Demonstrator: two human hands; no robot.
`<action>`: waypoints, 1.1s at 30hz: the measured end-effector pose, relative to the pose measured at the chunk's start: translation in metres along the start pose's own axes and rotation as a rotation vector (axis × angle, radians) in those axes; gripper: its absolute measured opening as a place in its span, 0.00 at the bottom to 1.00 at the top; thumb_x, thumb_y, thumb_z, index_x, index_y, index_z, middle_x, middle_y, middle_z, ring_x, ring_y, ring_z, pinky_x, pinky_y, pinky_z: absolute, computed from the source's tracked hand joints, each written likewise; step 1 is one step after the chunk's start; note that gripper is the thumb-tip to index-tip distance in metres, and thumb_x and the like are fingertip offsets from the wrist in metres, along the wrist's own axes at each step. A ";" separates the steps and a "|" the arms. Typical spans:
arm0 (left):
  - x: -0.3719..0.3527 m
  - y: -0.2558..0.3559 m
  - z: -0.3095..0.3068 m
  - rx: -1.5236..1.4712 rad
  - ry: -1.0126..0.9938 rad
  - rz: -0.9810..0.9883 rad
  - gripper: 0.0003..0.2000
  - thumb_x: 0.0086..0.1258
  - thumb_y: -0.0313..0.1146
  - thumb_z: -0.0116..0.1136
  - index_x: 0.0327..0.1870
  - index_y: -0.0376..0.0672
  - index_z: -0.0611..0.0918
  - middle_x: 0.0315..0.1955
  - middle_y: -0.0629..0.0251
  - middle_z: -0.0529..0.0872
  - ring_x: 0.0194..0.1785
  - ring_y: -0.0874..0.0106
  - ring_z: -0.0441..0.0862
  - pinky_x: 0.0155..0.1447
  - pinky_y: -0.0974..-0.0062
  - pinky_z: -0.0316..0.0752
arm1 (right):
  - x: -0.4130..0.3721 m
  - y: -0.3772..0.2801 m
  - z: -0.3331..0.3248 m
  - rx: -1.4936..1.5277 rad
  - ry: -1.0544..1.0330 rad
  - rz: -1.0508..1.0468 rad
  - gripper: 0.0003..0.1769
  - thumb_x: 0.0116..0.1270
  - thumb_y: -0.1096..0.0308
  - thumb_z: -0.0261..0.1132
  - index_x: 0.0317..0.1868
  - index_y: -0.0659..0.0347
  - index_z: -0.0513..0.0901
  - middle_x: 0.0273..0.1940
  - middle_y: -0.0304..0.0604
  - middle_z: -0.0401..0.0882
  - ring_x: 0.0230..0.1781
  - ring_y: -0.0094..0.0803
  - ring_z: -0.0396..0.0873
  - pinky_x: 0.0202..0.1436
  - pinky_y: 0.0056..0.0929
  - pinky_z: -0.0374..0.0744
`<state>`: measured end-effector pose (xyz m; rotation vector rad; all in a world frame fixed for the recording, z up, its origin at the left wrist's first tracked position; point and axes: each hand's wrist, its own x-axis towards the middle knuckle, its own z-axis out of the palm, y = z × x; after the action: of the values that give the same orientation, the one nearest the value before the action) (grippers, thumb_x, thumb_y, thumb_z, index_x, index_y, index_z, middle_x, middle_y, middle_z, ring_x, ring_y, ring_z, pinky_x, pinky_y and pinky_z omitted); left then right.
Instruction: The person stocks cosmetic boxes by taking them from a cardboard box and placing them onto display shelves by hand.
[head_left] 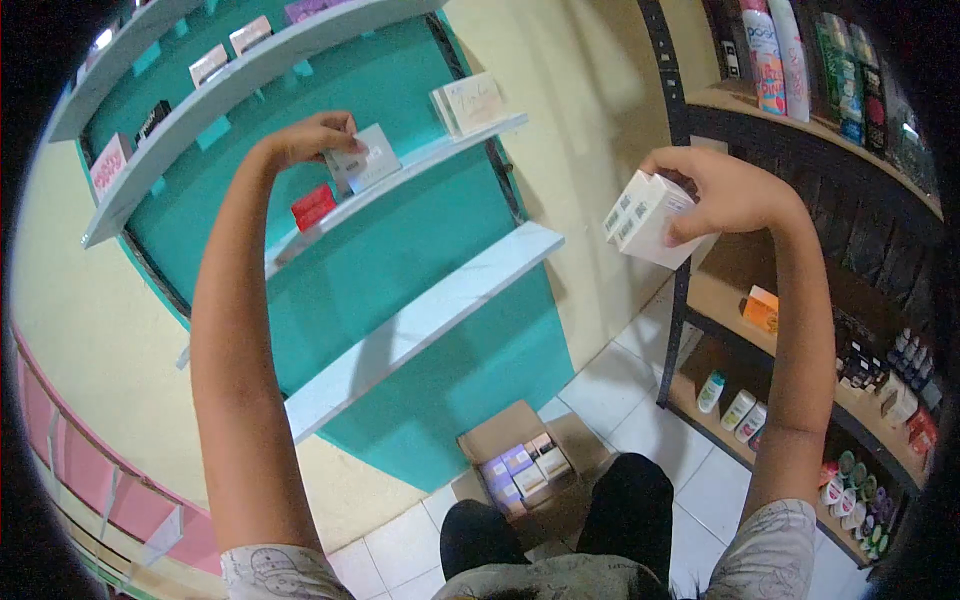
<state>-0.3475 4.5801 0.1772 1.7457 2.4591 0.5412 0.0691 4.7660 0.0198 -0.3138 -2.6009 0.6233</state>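
My left hand is closed on the upper edge of a pale grey-white box, which stands on the narrow white shelf. Just left of it on that shelf is a small red box. At the shelf's right end stand cream boxes with script lettering. Out to the right, my right hand grips white boxes in the air, two of them showing, with barcodes on their ends. The fingers behind those boxes are partly hidden.
On the floor, an open cardboard box holds purple and white boxes. A lower white shelf juts from the teal wall panel. At right stands a dark-framed rack with spray cans and bottles.
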 end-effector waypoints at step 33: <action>-0.235 -0.106 0.478 -0.881 0.356 -0.052 0.30 0.50 0.32 0.72 0.48 0.46 0.62 0.47 0.55 0.74 0.53 0.67 0.71 0.59 0.71 0.67 | 0.008 0.038 0.427 0.707 -0.267 -0.307 0.35 0.50 0.51 0.77 0.56 0.59 0.78 0.50 0.48 0.81 0.51 0.36 0.79 0.54 0.28 0.76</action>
<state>-0.2346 4.4454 -0.3364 1.2678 1.9006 1.7122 -0.1340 4.6419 -0.3367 0.4070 -2.3858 1.4681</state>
